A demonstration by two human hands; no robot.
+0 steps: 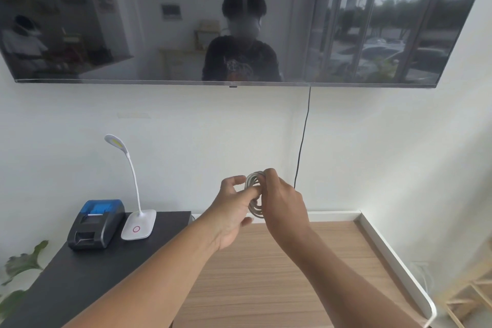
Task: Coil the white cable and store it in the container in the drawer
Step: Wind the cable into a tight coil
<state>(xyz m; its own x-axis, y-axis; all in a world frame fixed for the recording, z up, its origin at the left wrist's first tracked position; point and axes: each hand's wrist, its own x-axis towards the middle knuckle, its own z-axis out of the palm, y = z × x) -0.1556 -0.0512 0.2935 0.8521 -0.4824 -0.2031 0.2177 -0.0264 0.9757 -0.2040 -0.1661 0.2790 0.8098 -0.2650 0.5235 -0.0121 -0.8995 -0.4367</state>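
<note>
Above the far edge of the wooden worktop [279, 269], both hands are up in the air with the white cable [255, 196] between them. Fingers [269, 176] of the right hand [285, 208] are pinched over the top of the coil, closed on the bundled loops. Left hand [234, 210] comes in from the other side, one finger threaded through the loops, thumb and forefinger curled loosely near the upper edge, so it too has hold of the cable. Several turns hang stacked together in a rough oval, dangling below the knuckles, clear of the worktop.

Judging by how it droops, this cable is light and limp but springy enough to want to unwind; the loops will splay if the pinch loosens. Best hold looks like right across the whole bundle at one spot, all strands gathered, not a single strand. Whether a loose tail is left to tuck in, I cannot tell, as the hands hide it.

Left of the coil, on the black side of the worktop, stands a white desk lamp [137, 210] and beside it a small receipt printer [95, 224]. Behind the coil a black cord [303, 141] runs down the wall from the television [159, 21]. No drawer or container is in sight yet, so storage looks to be the step ahead.
</note>
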